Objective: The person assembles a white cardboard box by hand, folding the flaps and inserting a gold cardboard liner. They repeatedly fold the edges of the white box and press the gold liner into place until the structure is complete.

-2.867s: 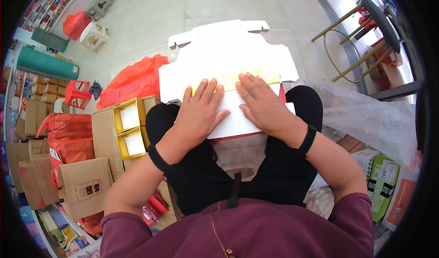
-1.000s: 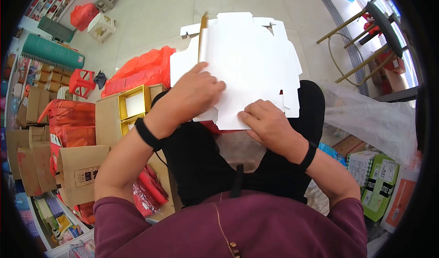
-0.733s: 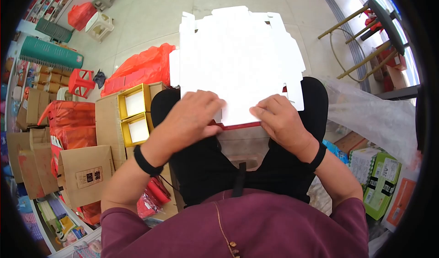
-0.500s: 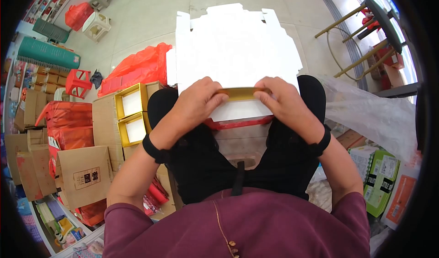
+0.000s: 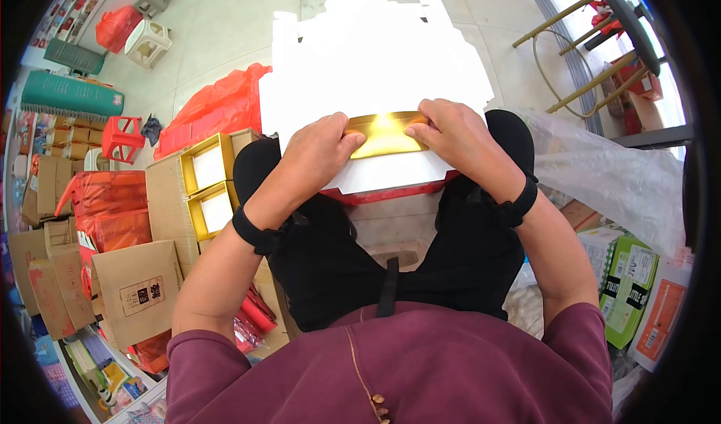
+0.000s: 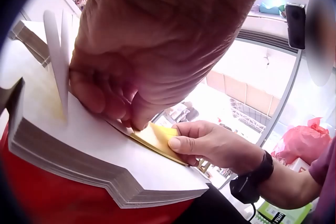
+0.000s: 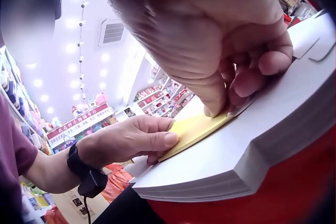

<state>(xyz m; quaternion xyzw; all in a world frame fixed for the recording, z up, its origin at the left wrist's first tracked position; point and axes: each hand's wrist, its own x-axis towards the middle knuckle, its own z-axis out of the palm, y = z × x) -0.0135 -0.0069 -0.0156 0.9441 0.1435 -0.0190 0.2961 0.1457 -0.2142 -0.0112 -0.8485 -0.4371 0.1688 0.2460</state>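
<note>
A stack of white die-cut box blanks point(image 5: 375, 56) lies over the person's knees, on something red point(image 6: 79, 192). The near flap point(image 5: 387, 142) of the top blank is folded up and back, so its shiny gold side shows. At the flap's left end my left hand point(image 5: 319, 146) pinches it between thumb and curled fingers. My right hand point(image 5: 460, 135) pinches the right end the same way. From the left wrist view, the stack's layered edges point(image 6: 68, 161) show below the folded flap. In the right wrist view, thumbs of both hands press on the gold side.
Two gold-rimmed trays point(image 5: 209, 165) stand to the left, near an open cardboard box point(image 5: 139, 292) and red-wrapped goods point(image 5: 113, 210). Red plastic point(image 5: 218, 112) lies beyond them. Clear plastic sheeting point(image 5: 601, 176) and a green box point(image 5: 629, 289) are on the right.
Both hands lay flat on a yellow strip at first. The left hand then swept over the blanks, and both hands gripped the top blank's near flap and turned it up, baring more gold.
</note>
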